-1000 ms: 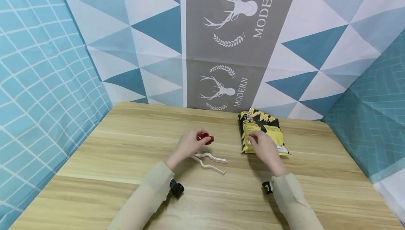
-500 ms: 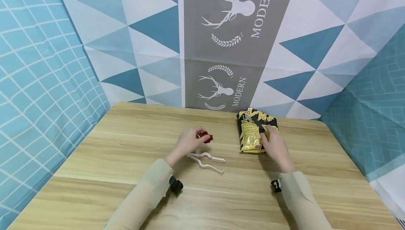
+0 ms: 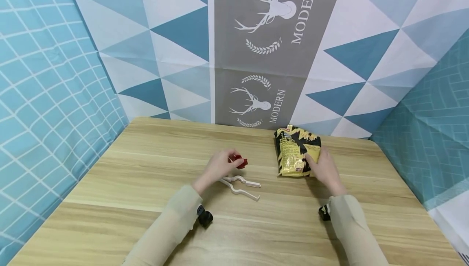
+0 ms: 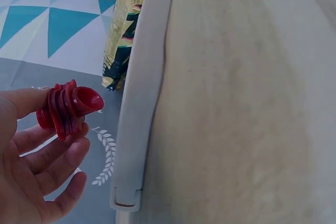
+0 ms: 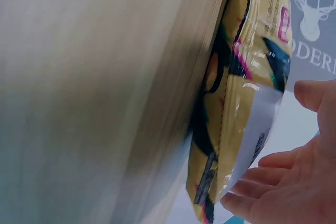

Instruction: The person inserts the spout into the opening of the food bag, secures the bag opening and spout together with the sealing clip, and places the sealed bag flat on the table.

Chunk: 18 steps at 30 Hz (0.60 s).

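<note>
My left hand (image 3: pixel 218 165) pinches a small red ribbed plastic spout (image 4: pixel 68 106) between thumb and fingers, its slanted open end facing away from the palm. Just below that hand, a white bag-sealing clip (image 3: pixel 246 193) lies on the table with its two long arms spread apart. At the back right rests a yellow and black snack bag (image 3: pixel 291 158). My right hand (image 3: pixel 327 171) is at the bag's right side. In the right wrist view its relaxed fingertips (image 5: pixel 239 203) are right at the bag's edge, while the thumb stays apart from them.
The wood-grain table (image 3: pixel 165 225) meets a patterned backdrop (image 3: pixel 187 46) close behind the bag. Blue tiled cloth (image 3: pixel 40 107) hangs at the left, and teal cloth (image 3: pixel 428 136) at the right.
My right hand has moved right, from over the bag's front to its right side. The bag's right part looks folded over compared with before. The left hand stays in place with the red spout.
</note>
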Tool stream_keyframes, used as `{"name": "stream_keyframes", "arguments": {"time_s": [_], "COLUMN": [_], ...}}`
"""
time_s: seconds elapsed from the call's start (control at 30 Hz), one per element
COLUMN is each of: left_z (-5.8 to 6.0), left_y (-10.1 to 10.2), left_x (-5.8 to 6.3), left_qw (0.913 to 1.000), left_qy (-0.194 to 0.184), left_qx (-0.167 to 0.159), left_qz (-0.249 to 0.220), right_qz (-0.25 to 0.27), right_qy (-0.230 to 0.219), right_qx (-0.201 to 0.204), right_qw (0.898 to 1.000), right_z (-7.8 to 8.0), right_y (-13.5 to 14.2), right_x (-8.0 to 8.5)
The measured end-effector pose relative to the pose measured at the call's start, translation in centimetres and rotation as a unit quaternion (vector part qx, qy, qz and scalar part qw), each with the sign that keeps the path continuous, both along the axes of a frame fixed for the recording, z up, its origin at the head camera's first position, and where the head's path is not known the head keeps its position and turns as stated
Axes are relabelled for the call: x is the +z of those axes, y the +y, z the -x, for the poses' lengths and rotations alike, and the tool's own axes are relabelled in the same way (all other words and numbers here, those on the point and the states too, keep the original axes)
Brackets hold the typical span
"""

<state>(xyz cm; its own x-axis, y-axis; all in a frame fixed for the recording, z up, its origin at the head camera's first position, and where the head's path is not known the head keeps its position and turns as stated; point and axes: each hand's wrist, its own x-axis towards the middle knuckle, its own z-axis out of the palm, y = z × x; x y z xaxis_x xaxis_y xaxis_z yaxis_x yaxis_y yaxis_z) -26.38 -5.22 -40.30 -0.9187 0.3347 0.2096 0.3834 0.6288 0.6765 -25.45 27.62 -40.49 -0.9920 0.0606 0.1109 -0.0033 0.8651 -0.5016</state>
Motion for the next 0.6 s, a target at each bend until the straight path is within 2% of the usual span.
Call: {"name": "stream_keyframes", "arguments": {"time_s": [0.23,0.6], "left_z": [-0.1,-0.1], "left_y": [0.0,0.0], "left_x": [-0.2,-0.6], "left_qw": [0.9999,1.0], "left_qy": [-0.001,0.002], "left_qx": [0.011,0.005], "left_qz": [-0.004,-0.008], "right_qz": [0.016,0.021], "right_qy": [-0.035,-0.136], "right_qx": [0.014,0.022], "right_qw": [0.999,0.99], "right_z": [0.2,0.0], "right_y": [1.3,2.2], "right_x": [0.1,0.6]}}
